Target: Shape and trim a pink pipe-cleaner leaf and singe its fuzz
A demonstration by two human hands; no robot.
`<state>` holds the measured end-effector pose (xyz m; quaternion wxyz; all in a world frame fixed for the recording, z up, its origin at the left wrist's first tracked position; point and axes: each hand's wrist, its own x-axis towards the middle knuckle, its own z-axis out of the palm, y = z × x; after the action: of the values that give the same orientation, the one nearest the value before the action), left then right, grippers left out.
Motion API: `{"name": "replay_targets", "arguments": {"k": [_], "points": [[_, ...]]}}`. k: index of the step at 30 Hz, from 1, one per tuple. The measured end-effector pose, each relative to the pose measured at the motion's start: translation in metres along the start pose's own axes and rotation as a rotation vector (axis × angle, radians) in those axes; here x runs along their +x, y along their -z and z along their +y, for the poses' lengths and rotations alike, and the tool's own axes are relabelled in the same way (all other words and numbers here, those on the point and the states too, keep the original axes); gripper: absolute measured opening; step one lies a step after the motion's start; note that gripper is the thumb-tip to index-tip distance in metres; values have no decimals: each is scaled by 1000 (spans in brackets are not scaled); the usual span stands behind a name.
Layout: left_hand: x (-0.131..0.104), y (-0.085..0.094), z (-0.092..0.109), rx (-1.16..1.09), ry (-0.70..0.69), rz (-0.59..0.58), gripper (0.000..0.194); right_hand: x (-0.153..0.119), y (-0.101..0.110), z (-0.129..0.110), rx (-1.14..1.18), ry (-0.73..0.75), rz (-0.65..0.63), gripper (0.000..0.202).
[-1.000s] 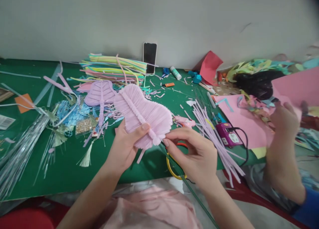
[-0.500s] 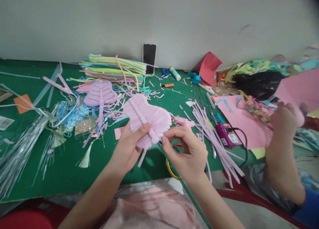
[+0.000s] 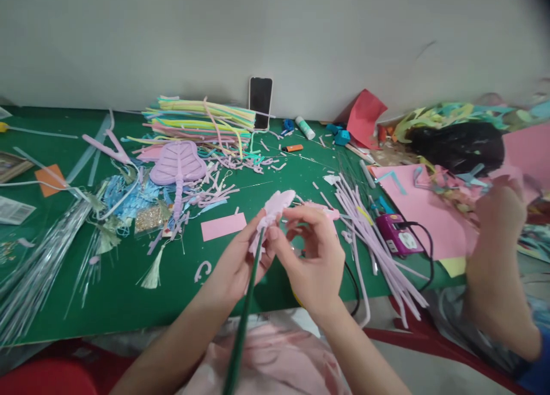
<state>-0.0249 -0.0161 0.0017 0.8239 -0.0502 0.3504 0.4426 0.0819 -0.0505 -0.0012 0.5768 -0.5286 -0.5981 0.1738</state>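
In my left hand (image 3: pixel 240 257) is a pale lilac fuzzy piece (image 3: pixel 277 203), turned nearly edge-on so that its flat face is mostly hidden. A long dark green stick (image 3: pixel 247 312) runs from its lower end down toward my lap. My right hand (image 3: pixel 315 254) is at the piece's right side, thumb and index finger pinched close to its edge; whatever lies between those fingertips is too small to tell. On the green table (image 3: pixel 180 309), a finished-looking lilac leaf shape (image 3: pixel 178 164) with raised ribs lies behind my left hand.
Pastel pipe cleaners (image 3: pixel 201 120) are stacked before a propped phone (image 3: pixel 260 102). Lilac stems (image 3: pixel 373 246) and a purple box (image 3: pixel 397 234) lie right. Silvery strands (image 3: pixel 38 274) lie left. Another person's arm (image 3: pixel 494 251) is at far right, near pink paper (image 3: pixel 429 223).
The lilac piece has turned from face-up to nearly edge-on, and the green stick has swung left. A pink paper strip and a small curl on the table are now uncovered.
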Motion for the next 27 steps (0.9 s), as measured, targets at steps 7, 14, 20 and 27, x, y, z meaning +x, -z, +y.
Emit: {"name": "replay_targets", "arguments": {"k": [7, 14, 20, 27], "points": [[-3, 9, 8, -21, 89, -178, 33, 27, 23, 12, -427, 502, -200, 18], [-5, 41, 21, 652, -485, -46, 54, 26, 13, 15, -99, -24, -29, 5], [-12, 33, 39, 1114, -996, 59, 56, 22, 10, 0, 194, -399, -74, 12], [-20, 14, 65, 1394, -684, -112, 22, 20, 22, -3, 607, -777, -245, 21]]}}
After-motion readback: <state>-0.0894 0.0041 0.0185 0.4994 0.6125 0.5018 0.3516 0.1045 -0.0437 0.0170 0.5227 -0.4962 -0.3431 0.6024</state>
